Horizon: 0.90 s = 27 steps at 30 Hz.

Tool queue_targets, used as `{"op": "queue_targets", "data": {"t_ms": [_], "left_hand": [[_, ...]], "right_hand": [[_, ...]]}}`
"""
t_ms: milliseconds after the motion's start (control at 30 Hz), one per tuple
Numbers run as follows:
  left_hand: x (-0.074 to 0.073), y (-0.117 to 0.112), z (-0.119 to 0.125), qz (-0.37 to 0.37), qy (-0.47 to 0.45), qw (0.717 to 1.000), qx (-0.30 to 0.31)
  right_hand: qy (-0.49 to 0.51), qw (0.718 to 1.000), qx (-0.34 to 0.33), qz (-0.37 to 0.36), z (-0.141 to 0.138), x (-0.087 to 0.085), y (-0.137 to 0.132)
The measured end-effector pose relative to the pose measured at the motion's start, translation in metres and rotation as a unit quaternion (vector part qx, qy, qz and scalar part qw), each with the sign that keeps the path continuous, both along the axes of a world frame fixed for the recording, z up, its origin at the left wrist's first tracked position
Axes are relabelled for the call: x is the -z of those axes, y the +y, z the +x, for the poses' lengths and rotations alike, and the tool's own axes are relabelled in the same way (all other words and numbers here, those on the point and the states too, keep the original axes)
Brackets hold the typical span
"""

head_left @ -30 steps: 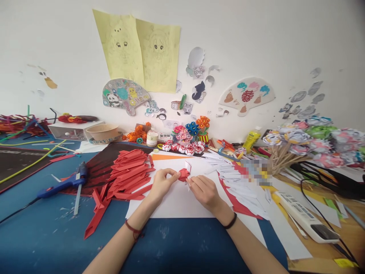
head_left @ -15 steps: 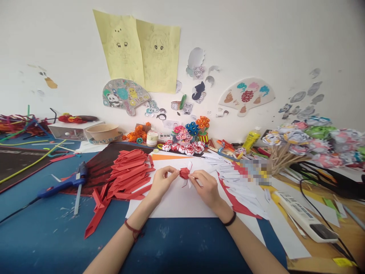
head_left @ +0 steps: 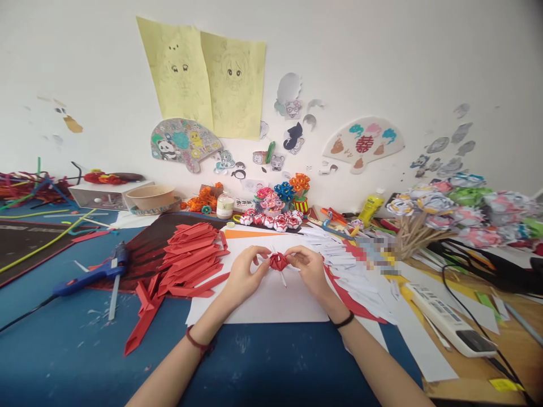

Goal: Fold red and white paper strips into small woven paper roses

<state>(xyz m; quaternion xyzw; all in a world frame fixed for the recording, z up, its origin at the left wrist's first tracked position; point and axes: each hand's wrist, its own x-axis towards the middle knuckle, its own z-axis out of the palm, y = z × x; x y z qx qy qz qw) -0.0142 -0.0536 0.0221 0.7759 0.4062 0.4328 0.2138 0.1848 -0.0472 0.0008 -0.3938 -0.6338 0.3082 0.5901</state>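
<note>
Both my hands hold a small red and white folded paper piece (head_left: 279, 261) above a white sheet (head_left: 271, 299) in the middle of the table. My left hand (head_left: 246, 271) pinches its left side with thumb and fingers. My right hand (head_left: 309, 267) pinches its right side, fingers curled over it. White strip ends stick out of the piece above and below. A pile of folded red paper strips (head_left: 186, 257) lies to the left of my left hand. A fan of folded white strips (head_left: 339, 254) lies to the right of my right hand.
A blue glue gun (head_left: 91, 274) with its cord lies at the left on the blue mat. Small finished paper balls (head_left: 271, 220) and paper flowers stand at the back by the wall. A white power strip (head_left: 445, 322) and paper flowers on sticks (head_left: 445, 209) fill the right side.
Both hands shifted slightly right and up with the paper piece. My right hand came round from below it to pinch its right side. The piece has been turned between the fingers.
</note>
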Motion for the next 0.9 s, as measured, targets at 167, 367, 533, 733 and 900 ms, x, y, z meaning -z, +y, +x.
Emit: {"op": "queue_targets", "data": {"t_ms": [167,367,533,733,900], "left_hand": [[-0.009,-0.007,-0.003,0.027,0.010,0.999,0.046],[-0.006,-0.005,-0.003,0.063,0.008,0.997,0.051],[0.005,0.000,-0.003,0.093,0.059,0.994,0.008],[0.010,0.001,-0.005,0.095,0.080,0.992,-0.026],[0.010,0.000,-0.004,0.105,0.097,0.989,-0.033]], "right_hand": [[0.029,0.999,-0.034,-0.009,0.003,-0.002,0.001],[0.034,0.995,-0.087,-0.033,0.004,-0.010,-0.005],[-0.003,0.995,-0.096,-0.030,0.003,-0.016,-0.009],[-0.055,0.990,-0.124,0.027,0.002,-0.017,-0.009],[-0.071,0.990,-0.113,0.036,0.002,-0.017,-0.009]]}}
